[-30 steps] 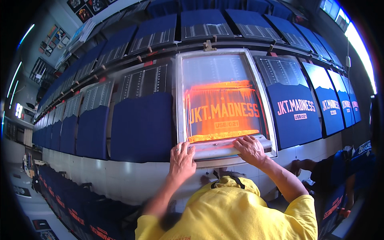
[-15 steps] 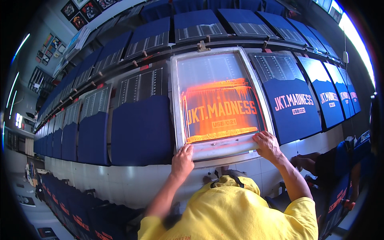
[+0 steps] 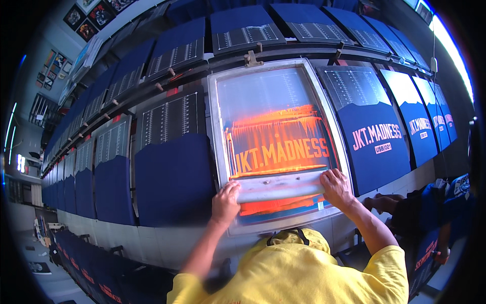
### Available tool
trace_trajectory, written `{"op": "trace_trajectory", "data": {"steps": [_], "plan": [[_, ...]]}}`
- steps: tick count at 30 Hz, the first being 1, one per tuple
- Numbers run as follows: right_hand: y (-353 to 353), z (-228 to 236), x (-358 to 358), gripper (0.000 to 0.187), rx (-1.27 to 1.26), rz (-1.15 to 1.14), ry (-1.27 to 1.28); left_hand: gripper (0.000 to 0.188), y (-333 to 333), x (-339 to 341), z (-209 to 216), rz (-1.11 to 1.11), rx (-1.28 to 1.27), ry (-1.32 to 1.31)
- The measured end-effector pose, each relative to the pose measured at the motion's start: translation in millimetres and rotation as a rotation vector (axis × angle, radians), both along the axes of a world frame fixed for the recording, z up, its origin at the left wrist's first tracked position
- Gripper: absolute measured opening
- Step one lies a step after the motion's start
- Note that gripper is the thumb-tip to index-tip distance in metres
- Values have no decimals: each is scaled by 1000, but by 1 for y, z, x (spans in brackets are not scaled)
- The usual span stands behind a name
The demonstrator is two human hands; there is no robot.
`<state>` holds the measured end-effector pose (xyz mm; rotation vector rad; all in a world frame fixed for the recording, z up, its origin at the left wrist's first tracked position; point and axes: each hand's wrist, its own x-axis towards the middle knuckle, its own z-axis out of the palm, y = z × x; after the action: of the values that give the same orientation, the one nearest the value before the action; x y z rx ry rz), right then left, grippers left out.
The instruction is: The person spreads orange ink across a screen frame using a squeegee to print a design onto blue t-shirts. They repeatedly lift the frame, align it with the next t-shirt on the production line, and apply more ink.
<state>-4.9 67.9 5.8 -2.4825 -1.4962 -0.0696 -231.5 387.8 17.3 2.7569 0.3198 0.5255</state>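
Head view landmark: silkscreen frame (image 3: 218, 121).
Squeegee (image 3: 276, 188): crosswise within the frame, over its near part.
Left hand (image 3: 226, 201): grasping the squeegee's left end.
Right hand (image 3: 337, 188): grasping its right end, fingers curled over the top.
Orange ink (image 3: 282, 116): on the frame's mesh, beyond and nearer than the squeegee.
Navy garments: printed one (image 3: 378, 164) right of the frame, plain one (image 3: 174, 185) left.

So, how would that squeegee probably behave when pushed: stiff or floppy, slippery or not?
The squeegee is likely stiff: its bar spans from the left hand to the right hand without visible sag. It should slide fairly easily, with wet-looking orange ink around it. Being long and narrow, it might skew under uneven pushing.
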Motion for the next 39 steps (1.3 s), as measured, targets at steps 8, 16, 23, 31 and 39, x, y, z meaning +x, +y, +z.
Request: {"op": "trace_trajectory", "data": {"steps": [8,16,23,31,39], "plan": [[75,0,79,19,18,-54,-16,37,90,95,5,-61,-8,7],[107,7,133,19,48,-18,-23,33,112,137,18,-47,-27,-18],[62,19,106,21,91,11,-8,34,66,95,40,-9,-5,33],[-52,27,-10,36,107,20,82,37,-61,-18,35,43,-80,80],[-78,-1,-34,36,87,3,-6,37,-89,-50,-8,-3,9,43]]}}
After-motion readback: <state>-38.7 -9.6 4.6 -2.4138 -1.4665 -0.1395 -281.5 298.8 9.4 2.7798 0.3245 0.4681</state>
